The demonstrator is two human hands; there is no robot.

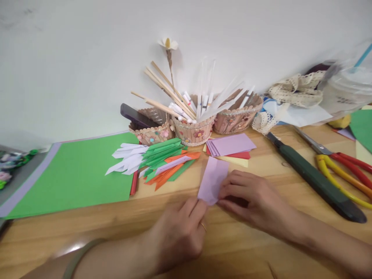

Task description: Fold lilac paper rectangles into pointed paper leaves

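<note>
Left forearm (124, 248) foremost, the left hand (186, 224) pinches the near end of an away-pointing lilac paper (211, 180), right hand (256, 193) apparently gripping its right edge.

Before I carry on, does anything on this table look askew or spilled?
No spill or damage shows. The folded paper pieces look slightly untidy, overlapping at uneven angles in front of the decorated baskets.

the scissors (338, 157) and the cup (345, 87) are cut off at the right edge; we cannot read the cup's blurred print (344, 101). we lose parts of the purple paper (213, 178) behind the left hand (181, 226) and right hand (257, 195).
</note>
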